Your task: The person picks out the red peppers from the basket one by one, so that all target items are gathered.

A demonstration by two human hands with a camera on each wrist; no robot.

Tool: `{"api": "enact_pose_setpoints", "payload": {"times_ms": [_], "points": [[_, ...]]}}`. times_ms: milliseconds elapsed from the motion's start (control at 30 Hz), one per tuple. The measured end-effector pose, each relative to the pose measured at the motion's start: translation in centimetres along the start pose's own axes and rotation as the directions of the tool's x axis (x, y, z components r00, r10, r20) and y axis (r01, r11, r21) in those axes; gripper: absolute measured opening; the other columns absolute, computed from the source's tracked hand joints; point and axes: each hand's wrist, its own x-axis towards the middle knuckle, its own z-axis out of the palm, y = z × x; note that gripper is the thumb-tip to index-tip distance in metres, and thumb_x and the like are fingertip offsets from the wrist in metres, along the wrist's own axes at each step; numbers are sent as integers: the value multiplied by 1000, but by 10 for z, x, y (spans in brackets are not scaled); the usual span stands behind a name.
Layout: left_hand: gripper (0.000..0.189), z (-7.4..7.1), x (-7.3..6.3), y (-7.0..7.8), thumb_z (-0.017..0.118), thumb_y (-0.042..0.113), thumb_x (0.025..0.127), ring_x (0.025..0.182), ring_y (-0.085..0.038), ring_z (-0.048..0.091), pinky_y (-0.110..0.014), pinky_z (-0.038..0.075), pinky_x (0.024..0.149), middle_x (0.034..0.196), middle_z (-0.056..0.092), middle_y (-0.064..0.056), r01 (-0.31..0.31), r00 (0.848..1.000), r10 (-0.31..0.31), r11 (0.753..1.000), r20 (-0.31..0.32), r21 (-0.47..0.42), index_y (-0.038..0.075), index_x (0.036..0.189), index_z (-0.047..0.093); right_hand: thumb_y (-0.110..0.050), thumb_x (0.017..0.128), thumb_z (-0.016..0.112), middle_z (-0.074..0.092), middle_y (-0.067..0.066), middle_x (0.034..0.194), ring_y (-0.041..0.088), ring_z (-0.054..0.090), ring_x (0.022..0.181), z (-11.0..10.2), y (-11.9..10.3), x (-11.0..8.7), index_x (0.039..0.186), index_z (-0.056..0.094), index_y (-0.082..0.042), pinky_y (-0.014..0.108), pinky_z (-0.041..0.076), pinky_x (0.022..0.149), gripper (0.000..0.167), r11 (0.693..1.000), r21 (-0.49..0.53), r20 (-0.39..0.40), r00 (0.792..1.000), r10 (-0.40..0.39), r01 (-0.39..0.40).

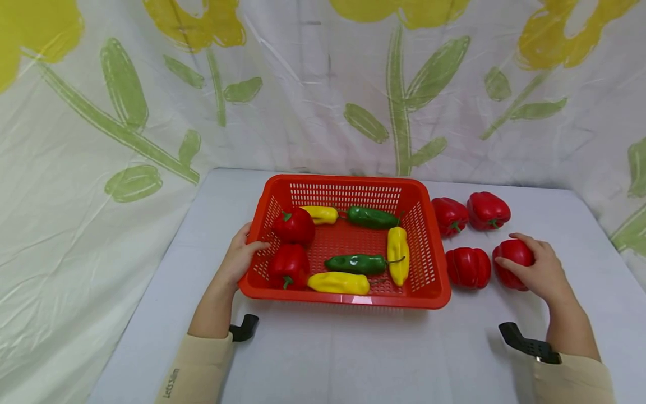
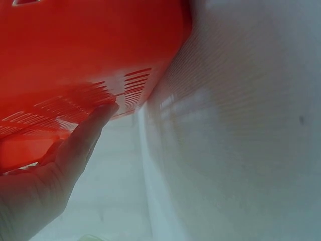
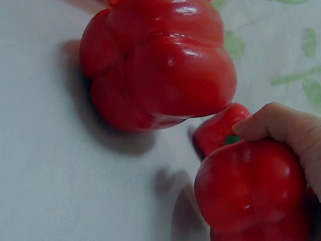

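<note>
My left hand [image 1: 239, 255] grips the left rim of a red plastic basket [image 1: 343, 300], thumb over the edge and fingers along the outer slotted wall [image 2: 135, 85]. Inside, two red bell peppers [image 1: 289, 266] sit at the left, with yellow peppers [image 1: 339, 283] and green peppers [image 1: 355, 263] around the floor. To the right of the basket, my right hand [image 1: 544, 269] holds a red bell pepper [image 1: 513, 264] between thumb and fingers. In the right wrist view the thumb lies on top of that pepper [image 3: 251, 191], beside another bell pepper [image 3: 170, 70].
Beside the basket's right wall stand more red bell peppers: one [image 1: 468, 268] in front, two [image 1: 488, 211] behind. A white cloth covers the table [image 1: 323, 353]. A curtain with painted yellow flowers [image 1: 303, 112] hangs along the back edge.
</note>
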Motion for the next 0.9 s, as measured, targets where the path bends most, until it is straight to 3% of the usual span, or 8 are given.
{"api": "enact_pose_setpoints", "payload": {"times_ms": [433, 900], "points": [[55, 1, 0, 1, 45, 5, 90, 105, -20, 55, -26, 52, 81, 134, 45, -20, 3, 1000, -3, 1000, -7, 2, 8, 142, 29, -33, 80, 69, 21, 41, 131, 59, 26, 114, 4, 1, 1, 146, 19, -2, 60, 50, 68, 88, 1000, -6, 36, 999, 18, -18], [55, 0, 0, 0, 44, 4, 89, 104, -19, 56, -24, 52, 81, 133, 45, -21, -9, 1000, 9, 1000, -7, -7, 6, 142, 29, -34, 77, 72, 22, 42, 129, 58, 27, 112, 3, -1, 2, 144, 10, 7, 61, 50, 69, 100, 999, -46, 39, 999, 18, -17]]}}
